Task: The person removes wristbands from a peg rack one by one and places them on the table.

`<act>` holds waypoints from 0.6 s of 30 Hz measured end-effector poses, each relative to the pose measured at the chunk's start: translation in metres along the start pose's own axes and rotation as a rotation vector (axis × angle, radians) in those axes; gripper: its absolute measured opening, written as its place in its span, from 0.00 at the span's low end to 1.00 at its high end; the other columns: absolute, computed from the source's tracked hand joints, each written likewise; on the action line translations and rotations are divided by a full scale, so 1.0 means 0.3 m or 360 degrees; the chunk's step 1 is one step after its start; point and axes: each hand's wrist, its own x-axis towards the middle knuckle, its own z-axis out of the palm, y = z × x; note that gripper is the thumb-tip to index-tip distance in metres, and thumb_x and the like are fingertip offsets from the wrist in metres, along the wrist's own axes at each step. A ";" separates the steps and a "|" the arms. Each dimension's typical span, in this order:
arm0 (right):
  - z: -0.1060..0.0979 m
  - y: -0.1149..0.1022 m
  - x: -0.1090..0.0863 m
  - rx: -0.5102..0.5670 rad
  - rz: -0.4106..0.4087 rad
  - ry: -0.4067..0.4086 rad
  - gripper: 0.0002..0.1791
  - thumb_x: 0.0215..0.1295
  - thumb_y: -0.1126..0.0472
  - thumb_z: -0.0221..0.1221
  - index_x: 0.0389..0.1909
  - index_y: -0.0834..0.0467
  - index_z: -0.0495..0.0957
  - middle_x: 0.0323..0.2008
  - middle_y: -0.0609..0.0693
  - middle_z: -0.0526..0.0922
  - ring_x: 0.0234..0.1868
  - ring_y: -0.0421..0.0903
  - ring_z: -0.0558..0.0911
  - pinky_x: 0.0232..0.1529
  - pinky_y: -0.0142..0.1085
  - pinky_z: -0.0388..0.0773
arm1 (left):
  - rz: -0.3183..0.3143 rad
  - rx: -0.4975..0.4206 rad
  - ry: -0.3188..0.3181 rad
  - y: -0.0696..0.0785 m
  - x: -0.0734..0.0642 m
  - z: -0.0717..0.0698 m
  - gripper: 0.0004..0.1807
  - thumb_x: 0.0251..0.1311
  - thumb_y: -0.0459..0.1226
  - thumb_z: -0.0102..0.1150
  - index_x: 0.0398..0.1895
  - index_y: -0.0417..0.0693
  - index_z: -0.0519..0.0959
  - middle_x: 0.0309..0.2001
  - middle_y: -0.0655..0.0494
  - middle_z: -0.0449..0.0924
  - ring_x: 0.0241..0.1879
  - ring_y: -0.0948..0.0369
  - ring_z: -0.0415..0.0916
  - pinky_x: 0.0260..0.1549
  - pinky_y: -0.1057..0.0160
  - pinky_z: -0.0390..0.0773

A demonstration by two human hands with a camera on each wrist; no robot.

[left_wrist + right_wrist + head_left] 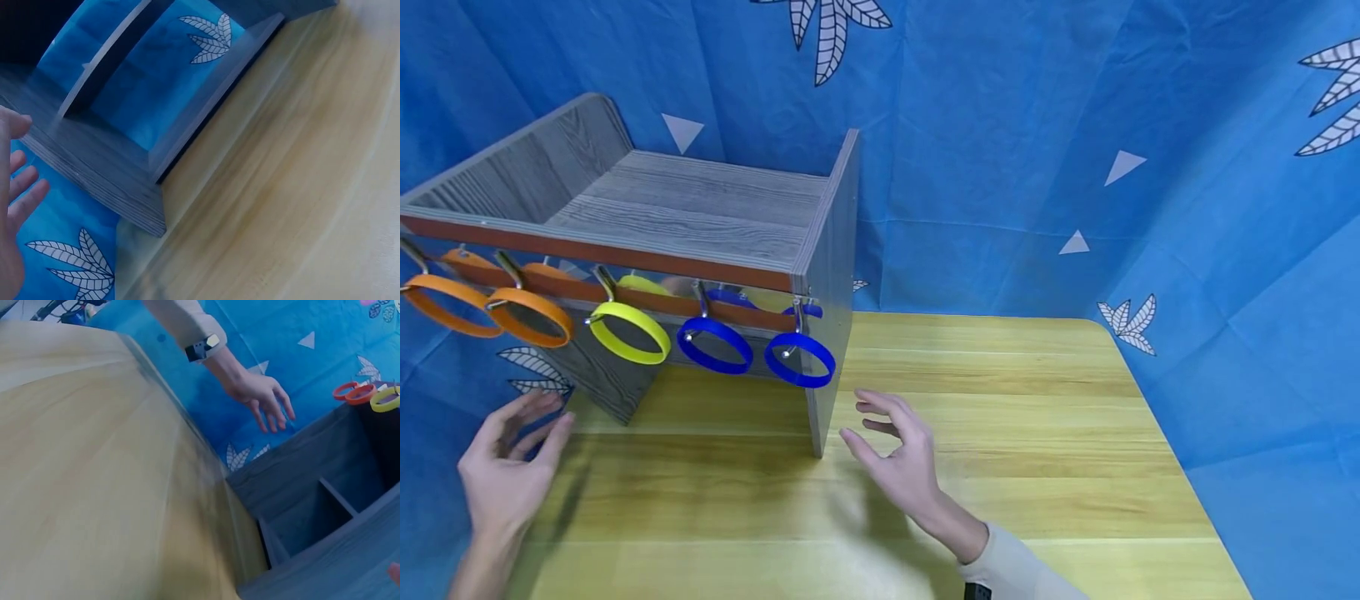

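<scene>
Two orange rings, a yellow ring and two blue rings hang from metal hooks along the front of a grey wooden shelf unit. My left hand hovers below the orange rings, fingers loosely bent around nothing. To the right of the unit's side panel, my right hand is held over the table, its fingers relaxed and empty. The left wrist view catches part of the left hand beside the unit's side. In the right wrist view, the left hand appears across from the unit.
The wood-grain table extends to the right of the unit. A blue curtain with leaf and triangle prints surrounds the back and sides. Inside the unit, a small divider stands up in the right wrist view.
</scene>
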 end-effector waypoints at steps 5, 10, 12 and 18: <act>0.054 0.002 0.021 0.0073 0.0071 0.0017 0.25 0.58 0.72 0.73 0.58 0.66 0.82 0.53 0.64 0.88 0.50 0.61 0.89 0.47 0.44 0.94 | -0.0099 0.0107 0.0023 -0.021 0.017 0.005 0.26 0.58 0.19 0.68 0.62 0.37 0.82 0.48 0.80 0.83 0.47 0.79 0.83 0.44 0.88 0.81; 0.101 0.011 0.033 0.0115 0.0093 0.0038 0.24 0.59 0.72 0.74 0.58 0.64 0.82 0.51 0.64 0.88 0.50 0.61 0.89 0.45 0.49 0.94 | -0.0143 0.0137 0.0012 -0.044 0.027 0.019 0.26 0.61 0.22 0.67 0.64 0.39 0.81 0.48 0.82 0.82 0.47 0.80 0.81 0.44 0.90 0.79; 0.117 0.014 0.035 0.0127 0.0088 0.0046 0.24 0.59 0.71 0.74 0.57 0.63 0.82 0.50 0.63 0.88 0.49 0.61 0.89 0.45 0.47 0.95 | -0.0144 0.0129 -0.0007 -0.050 0.032 0.027 0.25 0.62 0.22 0.67 0.64 0.39 0.81 0.48 0.82 0.82 0.47 0.81 0.81 0.44 0.90 0.79; 0.156 0.012 0.038 0.0161 0.0090 0.0046 0.26 0.60 0.71 0.73 0.60 0.63 0.81 0.51 0.62 0.86 0.50 0.60 0.87 0.46 0.40 0.94 | -0.0137 0.0150 -0.0026 -0.059 0.053 0.039 0.23 0.63 0.24 0.68 0.62 0.39 0.82 0.45 0.85 0.82 0.43 0.82 0.81 0.43 0.90 0.78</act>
